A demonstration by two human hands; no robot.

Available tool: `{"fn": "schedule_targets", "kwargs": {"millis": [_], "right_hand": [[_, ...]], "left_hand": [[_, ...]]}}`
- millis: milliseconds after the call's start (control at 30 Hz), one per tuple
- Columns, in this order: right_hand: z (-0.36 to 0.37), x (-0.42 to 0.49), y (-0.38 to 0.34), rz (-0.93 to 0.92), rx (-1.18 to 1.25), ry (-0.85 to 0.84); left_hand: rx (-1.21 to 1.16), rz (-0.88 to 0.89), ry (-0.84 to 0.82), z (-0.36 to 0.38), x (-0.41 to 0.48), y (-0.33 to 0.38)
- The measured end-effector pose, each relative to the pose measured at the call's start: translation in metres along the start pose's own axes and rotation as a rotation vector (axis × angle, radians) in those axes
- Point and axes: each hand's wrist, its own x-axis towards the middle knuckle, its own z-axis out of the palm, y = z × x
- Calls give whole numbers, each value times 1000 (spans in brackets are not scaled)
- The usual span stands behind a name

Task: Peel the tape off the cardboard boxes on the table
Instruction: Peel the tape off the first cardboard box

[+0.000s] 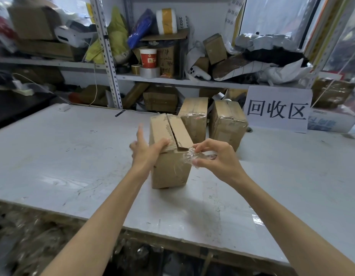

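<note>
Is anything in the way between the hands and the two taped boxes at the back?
Yes. The near box, gripped by the left hand, stands in front of the left back box. Nothing visible lies between the right hand and the right back box, but that hand pinches a wad of peeled tape.

A scuffed white table (53, 156) is being backed by a grey metal shelving rack (105, 56), whose shelves are being crowded with clutter. Pale daylight is being let in through a window (272, 14) at upper right.
</note>
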Motion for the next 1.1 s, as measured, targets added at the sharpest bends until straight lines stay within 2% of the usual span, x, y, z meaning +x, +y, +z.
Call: {"fn": "schedule_targets", "kwargs": {"millis": [100,200,300,433,533,700,800,900,967,1100], "right_hand": [[1,0,-3,-81,-53,2],[3,-4,-4,-115,-61,1],[3,-5,-3,-132,-62,16],[5,-7,-3,-230,-158,-48],[7,-10,-3,-229,-164,-64],[5,-5,-4,-280,-174,-52],[11,-4,-5,-254,-199,-37],[17,-5,-6,-268,-222,-3],[19,-9,-4,-252,-222,-30],[12,-12,2,-107,-126,-123]], "left_hand": [[214,236,-77,8,-3,7],[296,293,-117,11,-2,2],[300,302,-83,10,0,-3],[280,280,-69,4,-1,-12],[271,265,-68,1,0,-14],[279,257,-171,-2,0,-13],[308,299,-219,-9,1,-18],[305,315,-194,-12,2,-21],[291,317,-175,-13,2,-24],[264,304,-162,-16,3,-24]]}}
